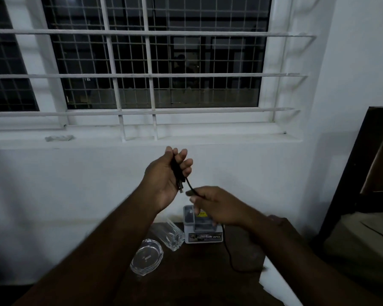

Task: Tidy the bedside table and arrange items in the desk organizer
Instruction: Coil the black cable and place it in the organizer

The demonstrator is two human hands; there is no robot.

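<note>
My left hand (164,175) is raised above the table, palm up, fingers curled around a bundle of black cable (179,176) whose plug end hangs at the palm. A little lower to the right, my right hand (215,206) pinches the same cable where it leaves the bundle. The rest of the cable (228,252) drops behind my right hand and trails over the dark wooden bedside table (197,274). The white and grey desk organizer (205,236) stands at the table's far edge, partly hidden by my right hand.
A clear glass tumbler (168,236) lies on its side left of the organizer, with a clear glass ashtray (146,257) in front of it. White paper (276,281) lies at the table's right. Behind are a white wall and a barred window (150,74). Dark furniture (372,164) stands at the right.
</note>
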